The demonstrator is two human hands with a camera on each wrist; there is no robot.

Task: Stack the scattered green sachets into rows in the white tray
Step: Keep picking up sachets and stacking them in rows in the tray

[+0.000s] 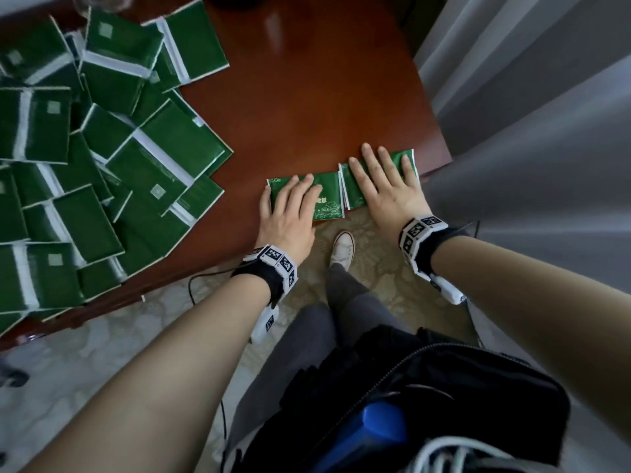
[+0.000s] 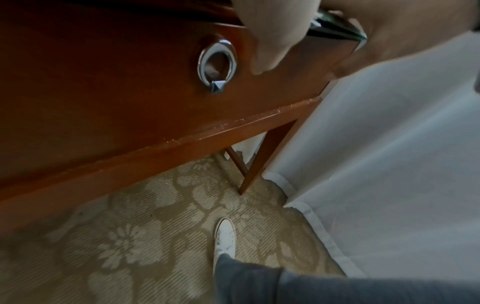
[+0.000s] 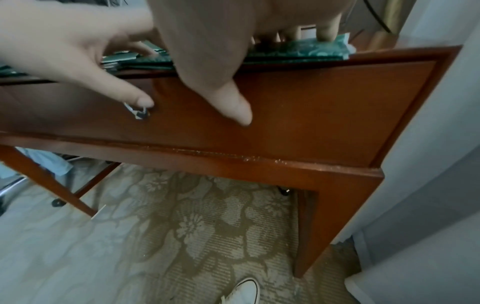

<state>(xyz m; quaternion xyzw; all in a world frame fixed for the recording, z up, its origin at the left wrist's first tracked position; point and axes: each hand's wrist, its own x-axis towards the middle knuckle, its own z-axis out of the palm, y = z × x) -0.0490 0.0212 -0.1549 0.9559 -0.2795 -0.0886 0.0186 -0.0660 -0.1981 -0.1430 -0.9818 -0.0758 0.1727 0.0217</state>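
Two small stacks of green sachets lie side by side at the wooden table's (image 1: 307, 97) front right edge. My left hand (image 1: 290, 203) lies flat on the left stack (image 1: 329, 199), fingers spread, thumb hanging over the table edge (image 2: 270, 41). My right hand (image 1: 382, 179) presses flat on the right stack (image 1: 406, 158), its fingertips (image 3: 326, 30) on the patterned sachets (image 3: 298, 52). A big loose heap of green sachets (image 1: 102, 148) covers the table's left side. No white tray shows in any view.
A grey curtain (image 1: 529, 131) hangs close against the table's right edge. Below the tabletop is a drawer front with a chrome ring handle (image 2: 217, 63). On the patterned carpet stands my white shoe (image 1: 343, 249). A black bag (image 1: 426, 387) hangs at my waist.
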